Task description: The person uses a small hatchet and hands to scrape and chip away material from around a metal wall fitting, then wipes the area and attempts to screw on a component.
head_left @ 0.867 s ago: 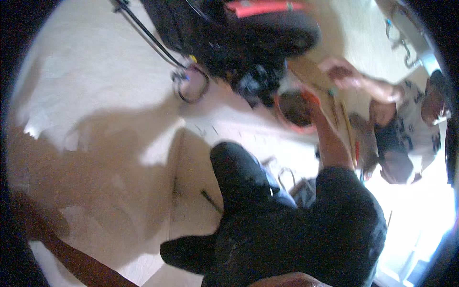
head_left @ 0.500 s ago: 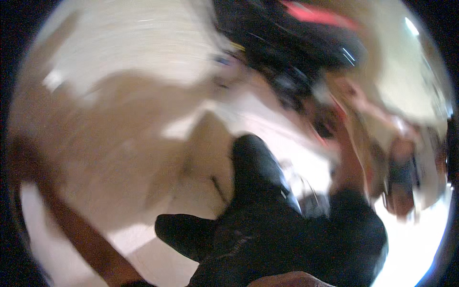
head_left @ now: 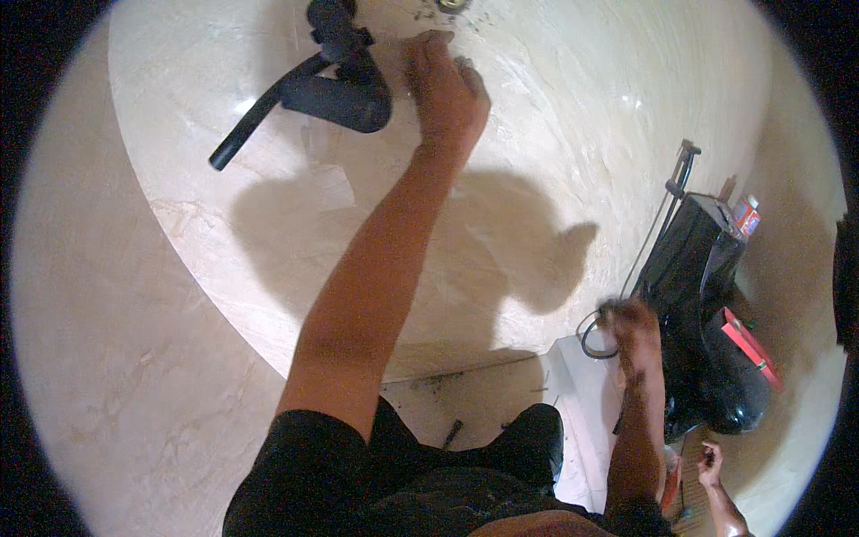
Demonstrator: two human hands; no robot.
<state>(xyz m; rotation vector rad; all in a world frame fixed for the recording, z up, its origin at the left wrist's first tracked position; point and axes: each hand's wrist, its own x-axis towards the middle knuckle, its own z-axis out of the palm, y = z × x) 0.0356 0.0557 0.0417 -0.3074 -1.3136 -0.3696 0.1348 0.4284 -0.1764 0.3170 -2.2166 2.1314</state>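
Note:
My left hand (head_left: 450, 94) reaches far forward over the pale marbled floor, fingers loosely bent and thumb apart, nothing seen in it. Just left of it is a black piece (head_left: 335, 103) with a bent arm and a straight round tube; a gap shows between them. Lower right, my right hand (head_left: 633, 333), blurred by motion, is closed at the lower end of a slim black-framed tool (head_left: 676, 190) that looks like a hacksaw, with a thin strip along its frame. A thin dark loop (head_left: 598, 336) shows beside those fingers.
Right of my right hand lies a glossy black bulky thing (head_left: 689, 259), with a red strip-like object (head_left: 752, 349) and a red-and-white box (head_left: 746, 215). Another person's hand (head_left: 710, 461) shows at lower right. Dark crumbs lie by a round brass-coloured piece (head_left: 453, 5).
The view has swung and sharpened from a blur. The black bulk has shifted from the top to the right side. Both my forearms and hands are now in clear sight.

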